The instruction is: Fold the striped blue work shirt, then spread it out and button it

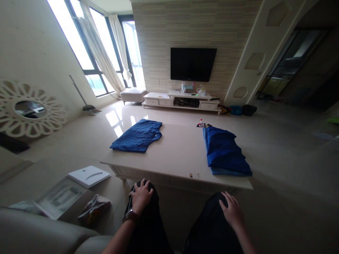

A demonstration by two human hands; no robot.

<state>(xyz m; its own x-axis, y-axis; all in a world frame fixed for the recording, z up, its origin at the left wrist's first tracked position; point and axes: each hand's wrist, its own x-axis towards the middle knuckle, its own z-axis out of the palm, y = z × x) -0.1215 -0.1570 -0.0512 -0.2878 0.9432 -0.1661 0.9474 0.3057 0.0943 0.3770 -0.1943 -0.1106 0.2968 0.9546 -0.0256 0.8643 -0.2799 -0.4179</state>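
Note:
I am seated, with my left hand (141, 196) resting on my left knee (140, 197). A brown-strapped wristwatch (130, 216) circles that wrist. My right hand (232, 211) lies on my right knee (214, 218), and both knees are in dark trousers. Neither hand holds anything. Just beyond them stands a low cream coffee table (172, 165). A flat folded blue cloth garment (137, 136) lies on its left half. A thicker, bunched blue garment (224, 152) lies on its right half, near the front edge.
A small packet (202, 125) sits at the table's far edge, and small bits (191, 175) lie near the front edge. A white box lid (89, 176), an open box and a bag are on the floor at left. A beige sofa arm (39, 229) is at lower left. A TV cabinet stands beyond.

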